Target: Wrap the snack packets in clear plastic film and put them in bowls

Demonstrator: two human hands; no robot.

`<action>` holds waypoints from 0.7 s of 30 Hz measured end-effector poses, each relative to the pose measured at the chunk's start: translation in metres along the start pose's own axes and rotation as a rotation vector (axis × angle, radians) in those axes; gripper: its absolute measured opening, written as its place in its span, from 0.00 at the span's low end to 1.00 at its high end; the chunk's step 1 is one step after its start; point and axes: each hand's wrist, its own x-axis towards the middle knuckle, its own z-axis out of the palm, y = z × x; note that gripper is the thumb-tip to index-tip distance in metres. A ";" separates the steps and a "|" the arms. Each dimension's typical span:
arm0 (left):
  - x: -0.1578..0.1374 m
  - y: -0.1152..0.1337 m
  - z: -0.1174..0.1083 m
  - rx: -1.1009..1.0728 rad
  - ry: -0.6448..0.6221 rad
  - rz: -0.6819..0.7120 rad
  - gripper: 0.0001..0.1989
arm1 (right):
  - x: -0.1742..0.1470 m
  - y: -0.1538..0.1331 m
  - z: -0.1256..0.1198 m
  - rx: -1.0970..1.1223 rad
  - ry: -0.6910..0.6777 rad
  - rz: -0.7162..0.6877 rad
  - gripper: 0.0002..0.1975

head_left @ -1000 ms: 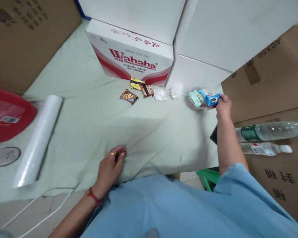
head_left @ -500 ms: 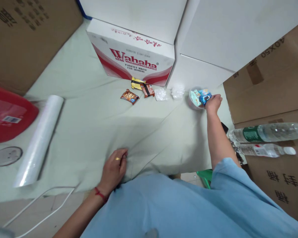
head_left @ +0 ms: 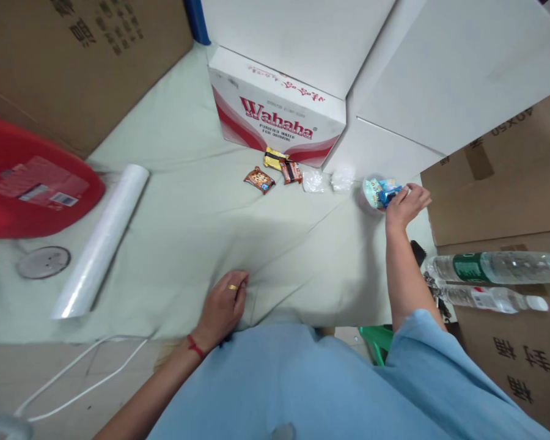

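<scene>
My right hand (head_left: 407, 208) is at the right rim of a small clear tub (head_left: 369, 206), its fingertips pinching the edge of a blue snack packet (head_left: 387, 197). A pale green packet (head_left: 373, 190) lies in the tub beside it. My left hand (head_left: 223, 300) rests near the front edge of the cloth-covered table (head_left: 201, 238), fingers curled in, with nothing visible in them. Farther back sit a brown cookie packet (head_left: 259, 180), a yellow packet (head_left: 275, 158), a reddish-brown packet (head_left: 291, 172) and two clear crumpled plastic pieces (head_left: 312, 181).
A white and red Wahaha carton (head_left: 279, 116) stands behind the packets. On the left are a red container (head_left: 36, 177), a roll of plastic film (head_left: 103, 244) and a round disc (head_left: 44, 262). Two plastic bottles (head_left: 517, 267) lie at the right by cardboard boxes (head_left: 499, 201).
The view has shifted, so the table's things appear farther right. My right hand stays at the tub, its fingers lifted and spread slightly more. My left hand keeps its place on the table.
</scene>
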 end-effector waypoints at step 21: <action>0.020 0.023 -0.008 -0.272 -0.034 -0.158 0.13 | -0.178 -0.122 -0.028 1.358 -1.110 0.673 0.19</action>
